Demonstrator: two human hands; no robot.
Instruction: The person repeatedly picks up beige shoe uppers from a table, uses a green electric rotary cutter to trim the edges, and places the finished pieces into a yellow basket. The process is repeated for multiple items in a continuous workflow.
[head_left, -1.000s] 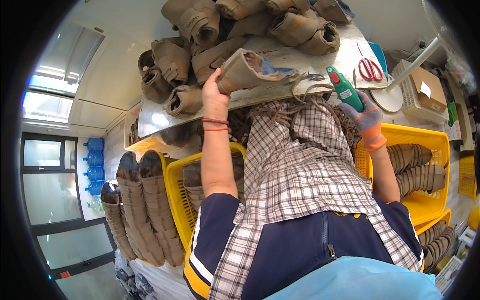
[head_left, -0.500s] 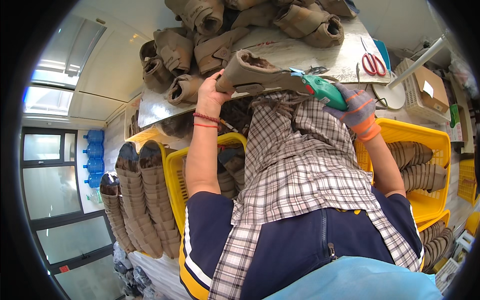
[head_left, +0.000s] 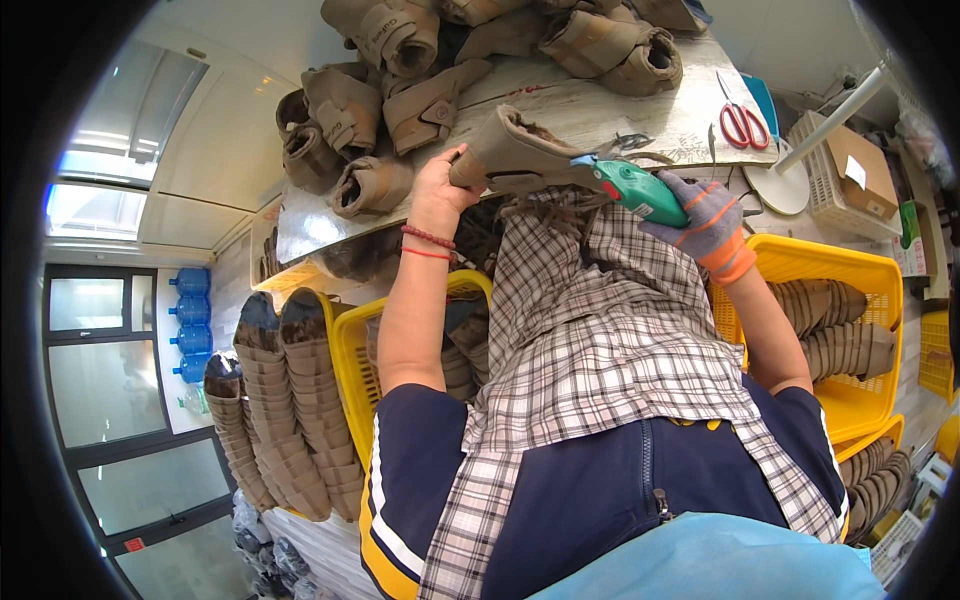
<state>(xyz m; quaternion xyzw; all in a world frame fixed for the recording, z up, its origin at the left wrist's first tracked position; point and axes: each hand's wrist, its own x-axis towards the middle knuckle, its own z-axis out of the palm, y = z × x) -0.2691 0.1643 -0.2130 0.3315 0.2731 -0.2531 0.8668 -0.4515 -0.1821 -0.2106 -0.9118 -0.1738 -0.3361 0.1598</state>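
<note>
My bare left hand (head_left: 440, 187), wearing a red bead bracelet, is closed on the left end of a brown fur-lined boot upper (head_left: 512, 150). The upper is held over the table's near edge, its furry opening facing up. In a grey and orange glove, my right hand (head_left: 708, 222) grips a green handheld electric cutter (head_left: 645, 193). The cutter's blue head meets the right end of the upper; its blade is too small to make out. Brown trimmings (head_left: 560, 218) lie on my checked apron (head_left: 600, 330) just below.
More brown uppers (head_left: 430, 105) are heaped on the pale table (head_left: 500, 95). Red-handled scissors (head_left: 743, 125) lie at its right. Yellow baskets (head_left: 880, 290) (head_left: 350, 345) flank my lap, holding stacked pieces. Tall stacks of uppers (head_left: 285, 400) stand at the left.
The cutter's head has moved slightly left and down along the upper. My left hand and the upper have shifted a little to the right.
</note>
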